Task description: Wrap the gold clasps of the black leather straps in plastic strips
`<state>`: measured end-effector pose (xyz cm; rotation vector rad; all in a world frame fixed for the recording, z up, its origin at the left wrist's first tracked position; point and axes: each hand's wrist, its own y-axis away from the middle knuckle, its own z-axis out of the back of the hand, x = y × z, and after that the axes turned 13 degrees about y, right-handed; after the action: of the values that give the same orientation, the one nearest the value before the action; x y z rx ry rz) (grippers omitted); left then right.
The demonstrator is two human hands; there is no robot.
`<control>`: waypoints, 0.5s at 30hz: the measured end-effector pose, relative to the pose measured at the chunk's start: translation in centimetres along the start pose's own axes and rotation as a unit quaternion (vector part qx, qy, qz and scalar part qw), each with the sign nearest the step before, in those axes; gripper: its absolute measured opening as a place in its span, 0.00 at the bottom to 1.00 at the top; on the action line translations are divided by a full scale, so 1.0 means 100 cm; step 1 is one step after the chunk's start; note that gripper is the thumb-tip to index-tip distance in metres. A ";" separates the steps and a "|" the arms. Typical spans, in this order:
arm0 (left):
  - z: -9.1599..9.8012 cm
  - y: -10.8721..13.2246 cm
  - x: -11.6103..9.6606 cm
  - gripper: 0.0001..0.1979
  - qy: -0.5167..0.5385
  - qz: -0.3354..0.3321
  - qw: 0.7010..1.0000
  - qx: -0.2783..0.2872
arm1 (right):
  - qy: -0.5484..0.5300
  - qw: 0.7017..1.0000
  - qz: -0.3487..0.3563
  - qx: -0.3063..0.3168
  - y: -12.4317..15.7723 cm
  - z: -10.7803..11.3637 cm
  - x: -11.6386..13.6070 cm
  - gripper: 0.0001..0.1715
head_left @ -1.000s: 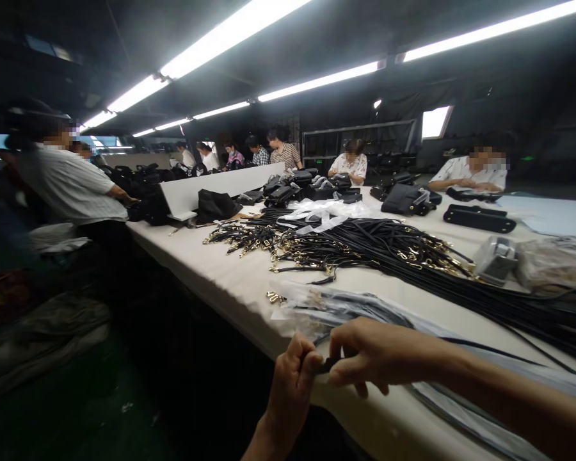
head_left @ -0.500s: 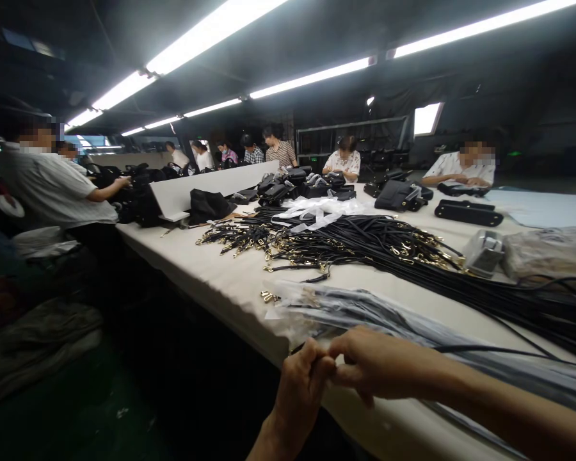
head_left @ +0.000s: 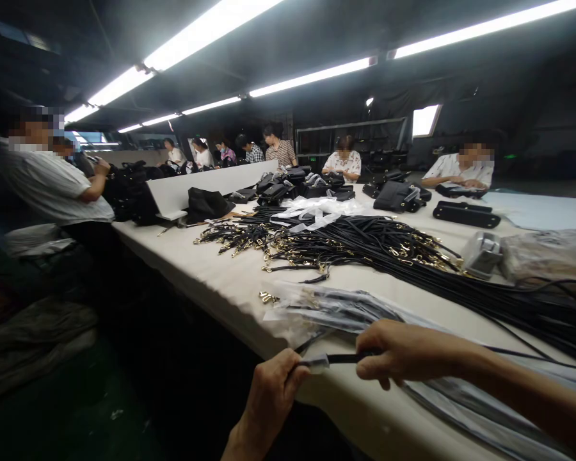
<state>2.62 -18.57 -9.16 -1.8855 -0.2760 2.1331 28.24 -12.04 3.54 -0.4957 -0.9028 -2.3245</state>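
At the near table edge, my left hand is closed on the end of a narrow clear plastic sleeve. A black strap runs out of that sleeve to my right hand, whose fingers are pinched round it. A short stretch of bare strap shows between the two hands. Just beyond them lies a bundle of plastic-sleeved straps, with gold clasps poking out at its left end. Farther back spreads a large pile of black straps with gold clasps.
Black bags and white strips sit past the strap pile on the cloth-covered table. A white board stands lengthwise at the back. Crumpled plastic lies at right. A co-worker stands at left; several others sit beyond.
My hands were together and have moved apart, the left toward the lower left, the right to the right. Strap and sleeve now show between them. The standing co-worker's hands have risen.
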 end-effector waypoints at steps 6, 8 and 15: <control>-0.005 -0.001 -0.003 0.13 0.056 0.024 0.998 0.034 | -0.071 0.996 0.055 0.019 0.015 0.007 -0.005 0.16; -0.010 -0.003 -0.007 0.17 0.108 0.083 0.989 0.061 | 0.006 0.999 0.039 -0.030 0.017 0.006 0.004 0.13; -0.020 -0.007 -0.013 0.20 0.221 0.212 0.944 0.118 | 0.167 0.977 0.034 -0.126 0.019 -0.008 0.018 0.07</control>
<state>4.81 -18.49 -7.95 -2.3520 0.5006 1.7831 28.02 -14.46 4.81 -0.2200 -0.4292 -2.3761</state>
